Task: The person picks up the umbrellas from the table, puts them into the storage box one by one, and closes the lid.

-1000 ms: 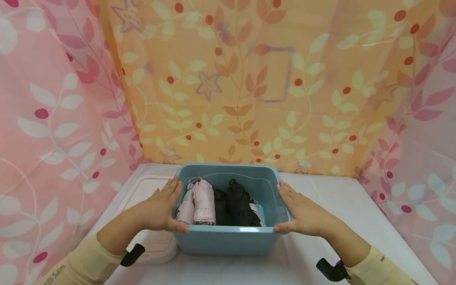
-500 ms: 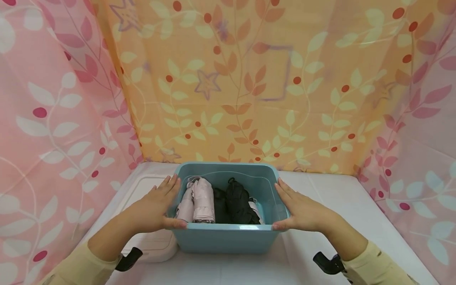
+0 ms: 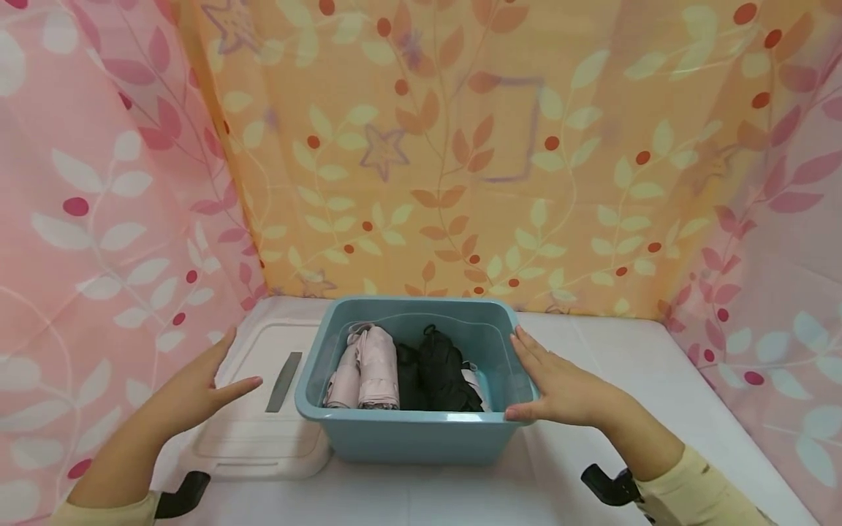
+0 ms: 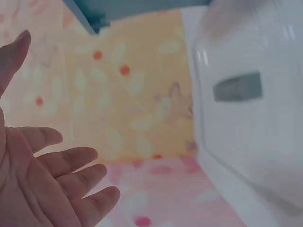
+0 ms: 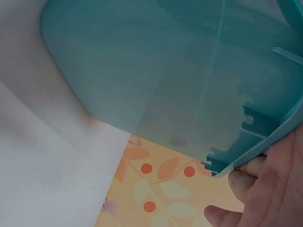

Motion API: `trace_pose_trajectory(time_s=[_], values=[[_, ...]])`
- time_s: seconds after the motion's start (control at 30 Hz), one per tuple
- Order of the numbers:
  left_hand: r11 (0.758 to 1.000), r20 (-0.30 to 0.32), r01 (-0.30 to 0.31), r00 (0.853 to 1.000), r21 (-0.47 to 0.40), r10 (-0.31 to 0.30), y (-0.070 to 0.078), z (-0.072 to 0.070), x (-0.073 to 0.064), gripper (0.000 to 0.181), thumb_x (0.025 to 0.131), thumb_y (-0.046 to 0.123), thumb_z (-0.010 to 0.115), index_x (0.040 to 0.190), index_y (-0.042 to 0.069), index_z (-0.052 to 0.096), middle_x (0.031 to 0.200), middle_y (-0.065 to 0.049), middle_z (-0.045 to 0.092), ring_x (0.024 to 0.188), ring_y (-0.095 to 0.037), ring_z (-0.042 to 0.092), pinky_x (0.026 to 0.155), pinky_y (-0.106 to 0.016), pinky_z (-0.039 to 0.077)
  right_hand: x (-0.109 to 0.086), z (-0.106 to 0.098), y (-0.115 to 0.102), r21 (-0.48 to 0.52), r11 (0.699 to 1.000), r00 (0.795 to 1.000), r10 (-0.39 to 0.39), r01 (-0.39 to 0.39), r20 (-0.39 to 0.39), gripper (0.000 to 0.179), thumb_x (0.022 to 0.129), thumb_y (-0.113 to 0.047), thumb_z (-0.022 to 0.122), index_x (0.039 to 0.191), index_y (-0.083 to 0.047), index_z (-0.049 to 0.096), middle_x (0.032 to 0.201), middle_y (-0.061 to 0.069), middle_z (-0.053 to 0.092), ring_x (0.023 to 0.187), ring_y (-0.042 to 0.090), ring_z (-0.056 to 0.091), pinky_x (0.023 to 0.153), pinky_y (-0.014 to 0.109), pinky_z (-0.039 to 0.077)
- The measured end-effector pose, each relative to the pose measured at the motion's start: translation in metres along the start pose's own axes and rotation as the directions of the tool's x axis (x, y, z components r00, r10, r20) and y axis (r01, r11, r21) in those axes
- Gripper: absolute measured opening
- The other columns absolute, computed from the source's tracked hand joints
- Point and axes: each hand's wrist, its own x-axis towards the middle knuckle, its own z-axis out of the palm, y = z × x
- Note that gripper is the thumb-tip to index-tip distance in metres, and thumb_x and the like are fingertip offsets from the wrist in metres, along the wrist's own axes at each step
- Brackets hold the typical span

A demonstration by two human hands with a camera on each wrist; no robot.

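Note:
A blue plastic bin [image 3: 414, 442] stands uncovered on the white table. In it lie two pale pink rolled bundles [image 3: 378, 369] and black ones [image 3: 447, 372], which look like folded umbrellas with loops; a small white and light blue item [image 3: 475, 383] is partly hidden beside them. My right hand [image 3: 562, 387] rests on the bin's right rim, thumb at the front corner and fingers straight along the side. Apart from the bin, my left hand [image 3: 194, 391] hovers over the lid's left side with fingers spread and nothing held; its palm [image 4: 28, 189] shows in the left wrist view.
Left of the bin lies a white lid [image 3: 263, 446] with a grey strip [image 3: 284, 382], partly behind the bin. Patterned cloth hangs around the table, orange at the back [image 3: 447, 241] and pink at both sides. White tabletop [image 3: 631, 358] extends to the right.
My left hand has left the bin's left rim and moved left over the lid, uncovering the grey strip. My right hand stays at the right rim, and the bin has not visibly moved.

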Motion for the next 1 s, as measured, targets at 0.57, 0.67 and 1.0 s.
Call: trace_pose_trajectory(time_s=[0.57,0.67,1.0], values=[[0.934,0.220,0.323,0.932,-0.155,-0.287,-0.096,0.036,-0.022,0.091,0.092,0.047,0.046,0.140,-0.011,-0.006,0.138,-0.043,0.006,0.123,-0.059,0.013,0.094,-0.068,0.019,0.000,0.001,0.003,0.034,0.999,1.000,-0.009,0.009,-0.008,0.113,0.071,-0.071,0.056,0.146,0.000,0.008,0.153,0.015,0.001,0.138,0.034,0.009,0.105,0.055,0.021],[0.896,0.254,0.392,0.907,-0.208,-0.337,-0.105,0.039,-0.025,0.089,0.093,0.050,0.041,0.141,-0.006,-0.008,0.140,-0.040,0.007,0.125,-0.057,0.012,0.093,-0.067,0.020,0.000,0.002,0.002,0.032,0.999,1.000,-0.012,0.012,-0.005,0.112,0.071,-0.071,0.056,0.146,-0.001,0.009,0.153,0.015,0.002,0.138,0.034,0.010,0.106,0.056,0.017],[0.810,0.258,0.468,0.881,-0.353,-0.397,-0.120,0.048,-0.028,0.082,0.094,0.054,0.033,0.143,-0.005,0.003,0.143,-0.035,-0.003,0.129,-0.053,0.003,0.099,-0.065,0.017,0.000,0.002,0.002,0.051,0.999,1.000,-0.013,0.013,-0.003,0.109,0.074,-0.063,0.061,0.146,-0.001,0.008,0.153,0.014,0.001,0.139,0.031,0.009,0.107,0.054,0.013]])
